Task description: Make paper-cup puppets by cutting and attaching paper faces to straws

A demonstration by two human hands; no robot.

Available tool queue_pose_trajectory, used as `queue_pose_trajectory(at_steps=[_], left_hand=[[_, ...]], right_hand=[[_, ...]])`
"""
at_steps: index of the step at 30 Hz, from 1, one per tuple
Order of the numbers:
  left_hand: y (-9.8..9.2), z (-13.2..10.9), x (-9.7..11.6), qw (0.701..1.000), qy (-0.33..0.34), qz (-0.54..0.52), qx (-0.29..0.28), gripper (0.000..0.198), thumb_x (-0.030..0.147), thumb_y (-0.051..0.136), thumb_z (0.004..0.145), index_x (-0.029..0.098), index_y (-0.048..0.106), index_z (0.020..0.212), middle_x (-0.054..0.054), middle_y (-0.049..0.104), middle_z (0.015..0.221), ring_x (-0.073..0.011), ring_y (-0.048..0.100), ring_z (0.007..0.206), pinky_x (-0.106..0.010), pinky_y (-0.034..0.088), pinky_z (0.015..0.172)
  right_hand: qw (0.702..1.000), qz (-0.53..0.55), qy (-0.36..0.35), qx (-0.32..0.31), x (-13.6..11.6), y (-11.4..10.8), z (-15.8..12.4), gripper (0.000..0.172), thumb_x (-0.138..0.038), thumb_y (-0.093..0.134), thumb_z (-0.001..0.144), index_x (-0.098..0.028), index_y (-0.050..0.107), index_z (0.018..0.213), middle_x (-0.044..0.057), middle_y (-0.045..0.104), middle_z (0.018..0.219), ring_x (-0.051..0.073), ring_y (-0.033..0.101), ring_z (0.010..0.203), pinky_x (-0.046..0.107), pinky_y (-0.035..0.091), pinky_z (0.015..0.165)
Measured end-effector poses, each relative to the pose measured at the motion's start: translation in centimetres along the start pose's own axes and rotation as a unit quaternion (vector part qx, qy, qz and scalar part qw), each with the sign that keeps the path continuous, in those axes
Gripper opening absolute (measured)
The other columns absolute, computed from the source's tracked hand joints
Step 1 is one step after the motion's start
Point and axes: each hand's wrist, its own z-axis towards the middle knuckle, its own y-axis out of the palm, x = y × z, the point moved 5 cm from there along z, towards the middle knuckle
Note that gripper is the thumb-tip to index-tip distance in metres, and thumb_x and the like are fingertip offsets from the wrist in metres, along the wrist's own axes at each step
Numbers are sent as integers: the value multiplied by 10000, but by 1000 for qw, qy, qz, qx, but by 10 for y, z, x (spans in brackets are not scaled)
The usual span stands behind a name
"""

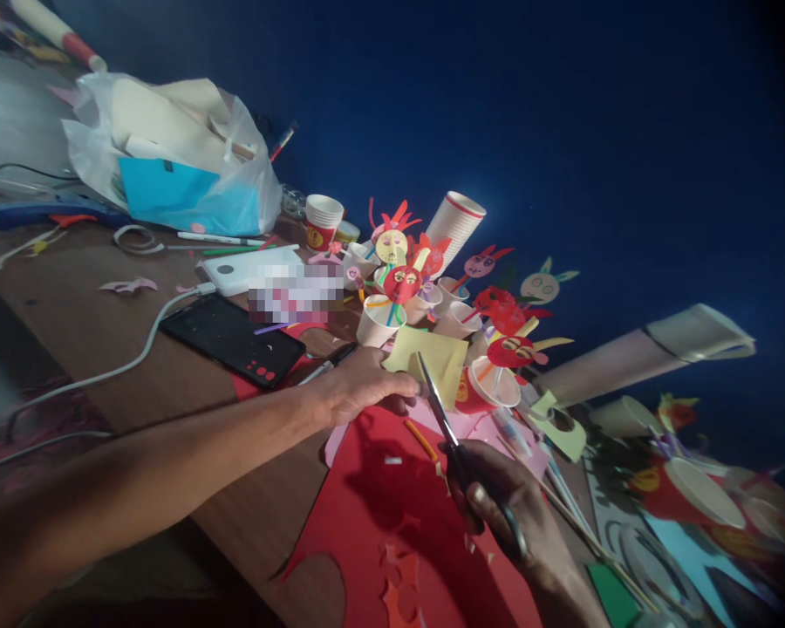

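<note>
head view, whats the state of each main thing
yellow paper, held in the left hand
scissors, held in the right hand, blade opening unclear
red sheet, spread out, edge cut
plastic bag, open, stuffed full
white device, cable plugged in
tall cup stack, nested
pale roll, banded

A brown table [265, 510] carries cups [379, 324] and red paper [359, 510].

White cable [146, 351], stuffed plastic bag [262, 179], dark blue wall [563, 131] behind

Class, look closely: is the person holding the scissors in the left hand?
No, the right hand holds the scissors, while the left hand holds the yellow paper.
</note>
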Motion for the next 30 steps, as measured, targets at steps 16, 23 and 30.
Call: queue_pose_trajectory(at_steps=[16,23,30], left_hand=[[1,1,-6,1000,-25,2,0,264,100,679,551,72,586,796,-48,641,653,-118,582,533,-236,484,480],[3,2,-5,1000,-13,-1,-19,214,104,684,547,78,600,741,-34,630,624,-105,565,523,-232,480,470],[3,-1,-2,1000,-14,-18,-8,331,118,736,495,90,559,774,-14,618,616,-106,567,522,-230,483,479]], right_hand=[[997,-41,70,5,1,-14,-1,477,-559,673,634,-157,588,876,-34,438,607,72,368,481,190,339,416],[997,-34,54,-35,6,-11,-2,534,-623,633,663,-180,562,954,-26,440,668,87,365,545,205,350,480],[990,-49,21,-132,-3,-23,-13,543,-655,571,704,-209,545,1012,27,516,774,142,469,649,263,422,588]])
